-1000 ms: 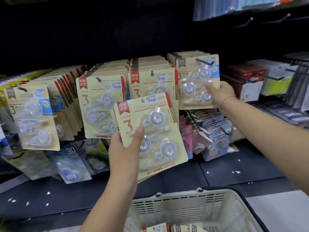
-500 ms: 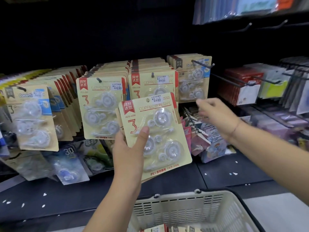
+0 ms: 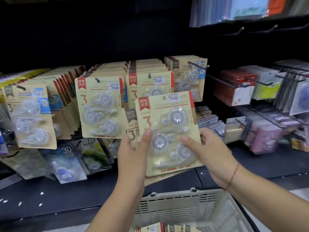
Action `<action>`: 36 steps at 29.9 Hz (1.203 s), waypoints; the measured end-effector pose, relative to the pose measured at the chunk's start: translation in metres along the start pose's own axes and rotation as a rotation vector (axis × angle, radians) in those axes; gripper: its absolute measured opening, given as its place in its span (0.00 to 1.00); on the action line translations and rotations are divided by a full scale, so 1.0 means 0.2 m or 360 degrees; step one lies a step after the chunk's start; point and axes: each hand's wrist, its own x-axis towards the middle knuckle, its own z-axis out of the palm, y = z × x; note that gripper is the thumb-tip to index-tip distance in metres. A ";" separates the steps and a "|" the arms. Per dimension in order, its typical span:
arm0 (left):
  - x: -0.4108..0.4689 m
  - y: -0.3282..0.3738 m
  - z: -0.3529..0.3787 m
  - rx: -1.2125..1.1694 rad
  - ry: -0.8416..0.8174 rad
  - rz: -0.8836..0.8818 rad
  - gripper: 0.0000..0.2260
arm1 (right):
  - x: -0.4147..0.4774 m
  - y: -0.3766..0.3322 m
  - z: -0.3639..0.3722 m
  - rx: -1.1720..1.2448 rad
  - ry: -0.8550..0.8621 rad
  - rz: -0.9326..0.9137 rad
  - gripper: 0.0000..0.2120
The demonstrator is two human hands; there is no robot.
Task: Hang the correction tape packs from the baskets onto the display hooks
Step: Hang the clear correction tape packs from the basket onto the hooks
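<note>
My left hand (image 3: 132, 158) grips a small stack of beige correction tape packs, thumb on the front one. That front pack (image 3: 168, 131), with a red label and a big "3", is also held at its right edge by my right hand (image 3: 210, 153). A second pack (image 3: 133, 124) with a dark label shows behind it on the left. Full rows of packs hang on hooks behind: one row (image 3: 100, 108), another (image 3: 148, 81) and a shorter row (image 3: 189, 76) whose hook (image 3: 199, 66) sticks out bare at its tip. The white basket (image 3: 177, 208) below holds more packs (image 3: 150, 228).
More correction tape rows hang at far left (image 3: 30, 114), with blister packs (image 3: 66, 163) beneath them. At the right, hooks carry red cards (image 3: 234, 87) and other stationery (image 3: 267, 91). A dark shelf ledge (image 3: 50, 195) runs below the display.
My right hand has left the hung pack on the right hook and come down to take the right edge of the front pack. The stack has shifted right.
</note>
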 end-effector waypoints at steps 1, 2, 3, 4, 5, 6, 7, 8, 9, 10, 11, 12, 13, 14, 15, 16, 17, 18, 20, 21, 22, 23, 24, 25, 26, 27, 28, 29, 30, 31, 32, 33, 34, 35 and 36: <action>0.01 0.00 -0.01 -0.0015 0.0017 -0.0007 0.16 | 0.01 -0.01 -0.01 0.0029 0.0026 -0.0024 0.19; 0.01 0.00 -0.01 -0.0012 0.0046 0.0001 0.12 | 0.03 -0.02 -0.03 0.0051 0.0053 -0.0047 0.21; 0.02 -0.01 -0.02 0.0007 0.0084 0.0015 0.09 | 0.06 -0.03 -0.05 0.0078 0.0090 -0.0075 0.22; 0.02 -0.01 -0.03 0.0023 0.0126 0.0023 0.08 | 0.09 -0.05 -0.07 0.0111 0.0150 -0.0109 0.21; 0.03 -0.01 -0.03 0.0022 0.0169 0.0023 0.08 | 0.12 -0.08 -0.11 0.0130 0.0231 -0.0160 0.18; 0.04 -0.01 -0.04 0.0009 0.0211 0.0020 0.08 | 0.15 -0.10 -0.15 0.0120 0.0321 -0.0218 0.14; 0.05 0.00 -0.05 -0.0008 0.0245 0.0019 0.08 | 0.19 -0.12 -0.20 0.0081 0.0400 -0.0278 0.11; 0.05 0.00 -0.06 -0.0022 0.0272 0.0022 0.08 | 0.22 -0.13 -0.24 0.0042 0.0456 -0.0326 0.09; 0.06 0.01 -0.07 -0.0033 0.0290 0.0029 0.08 | 0.24 -0.14 -0.29 0.0019 0.0488 -0.0361 0.07; 0.07 0.01 -0.08 -0.0040 0.0300 0.0038 0.08 | 0.27 -0.14 -0.32 0.0015 0.0501 -0.0384 0.06; 0.08 0.02 -0.08 -0.0043 0.0304 0.0046 0.09 | 0.29 -0.14 -0.35 0.0009 0.0505 -0.0395 0.05; 0.08 0.02 -0.08 -0.0047 0.0304 0.0050 0.09 | 0.31 -0.13 -0.36 -0.0005 0.0512 -0.0396 0.05; 0.08 0.02 -0.08 -0.0050 0.0304 0.0052 0.10 | 0.33 -0.13 -0.37 -0.0024 0.0520 -0.0391 0.05; 0.08 0.02 -0.08 -0.0051 0.0307 0.0054 0.10 | 0.34 -0.13 -0.38 -0.0036 0.0527 -0.0380 0.06; 0.08 0.02 -0.08 -0.0050 0.0310 0.0057 0.10 | 0.36 -0.12 -0.38 -0.0037 0.0533 -0.0373 0.07; 0.08 0.02 -0.07 -0.0047 0.0313 0.0061 0.09 | 0.37 -0.12 -0.38 -0.0038 0.0534 -0.0373 0.08; 0.08 0.02 -0.07 -0.0042 0.0315 0.0065 0.09 | 0.38 -0.12 -0.38 -0.0045 0.0530 -0.0377 0.09; 0.08 0.02 -0.07 -0.0039 0.0311 0.0070 0.08 | 0.39 -0.12 -0.38 -0.0059 0.0525 -0.0383 0.08; 0.08 0.02 -0.07 -0.0032 0.0303 0.0075 0.08 | 0.40 -0.12 -0.38 -0.0069 0.0518 -0.0385 0.07; 0.08 0.01 -0.07 -0.0032 0.0300 0.0074 0.08 | 0.40 -0.12 -0.38 -0.0069 0.0517 -0.0381 0.07; 0.08 0.02 -0.07 -0.0036 0.0299 0.0071 0.08 | 0.41 -0.12 -0.38 -0.0075 0.0513 -0.0377 0.06; 0.08 0.01 -0.07 -0.0040 0.0302 0.0067 0.08 | 0.42 -0.12 -0.38 -0.0085 0.0504 -0.0371 0.05; 0.08 0.02 -0.07 -0.0044 0.0305 0.0066 0.08 | 0.43 -0.11 -0.38 -0.0095 0.0494 -0.0363 0.04; 0.08 0.02 -0.07 -0.0045 0.0305 0.0067 0.08 | 0.44 -0.11 -0.38 -0.0106 0.0481 -0.0354 0.04; 0.08 0.02 -0.07 -0.0048 0.0307 0.0070 0.08 | 0.46 -0.11 -0.37 -0.0127 0.0466 -0.0341 0.04; 0.08 0.02 -0.07 -0.0052 0.0308 0.0073 0.07 | 0.48 -0.10 -0.37 -0.0149 0.0456 -0.0320 0.05; 0.08 0.02 -0.07 -0.0054 0.0308 0.0074 0.07 | 0.52 -0.10 -0.36 -0.0170 0.0460 -0.0294 0.08; 0.08 0.02 -0.07 -0.0052 0.0309 0.0076 0.07 | 0.56 -0.10 -0.34 -0.0198 0.0472 -0.0271 0.11; 0.08 0.02 -0.07 -0.0041 0.0312 0.0081 0.06 | 0.62 -0.10 -0.33 -0.0242 0.0489 -0.0252 0.13; 0.08 0.02 -0.08 -0.0027 0.0317 0.0088 0.05 | 0.67 -0.10 -0.31 -0.0289 0.0512 -0.0236 0.14; 0.09 0.01 -0.08 -0.0014 0.0321 0.0094 0.05 | 0.73 -0.11 -0.29 -0.0330 0.0538 -0.0217 0.15; 0.09 0.01 -0.08 -0.0008 0.0324 0.0095 0.04 | 0.78 -0.11 -0.28 -0.0366 0.0565 -0.0198 0.16; 0.09 0.01 -0.08 -0.0007 0.0324 0.0095 0.04 | 0.84 -0.11 -0.27 -0.0396 0.0591 -0.0171 0.18; 0.09 0.01 -0.08 -0.0008 0.0324 0.0095 0.04 | 0.89 -0.12 -0.26 -0.0419 0.0612 -0.0136 0.20; 0.09 0.01 -0.08 -0.0009 0.0321 0.0096 0.05 | 0.94 -0.12 -0.26 -0.0433 0.0627 -0.0086 0.22</action>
